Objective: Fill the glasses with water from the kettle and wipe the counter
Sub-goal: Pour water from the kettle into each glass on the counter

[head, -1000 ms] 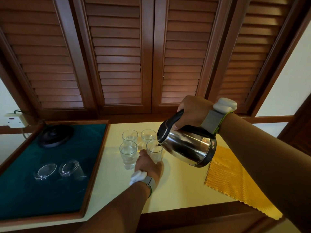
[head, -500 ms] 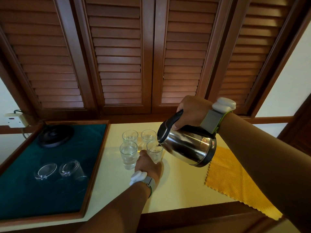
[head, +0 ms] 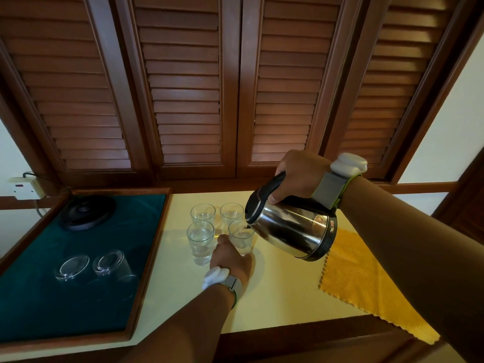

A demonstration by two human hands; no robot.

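Several clear glasses stand close together on the pale yellow counter (head: 282,289). My right hand (head: 298,174) grips the black handle of a steel kettle (head: 293,231), tilted with its spout over the near right glass (head: 242,238). My left hand (head: 230,258) holds that glass low down from the front. The near left glass (head: 200,242) holds water almost to its rim. The two rear glasses (head: 203,214) (head: 231,212) also hold water.
A wooden tray with green lining (head: 78,284) sits on the left, carrying the black kettle base (head: 87,212) and two upside-down glasses (head: 72,267) (head: 111,263). A yellow cloth (head: 366,286) lies at the right, hanging over the front edge. Louvred wooden shutters rise behind.
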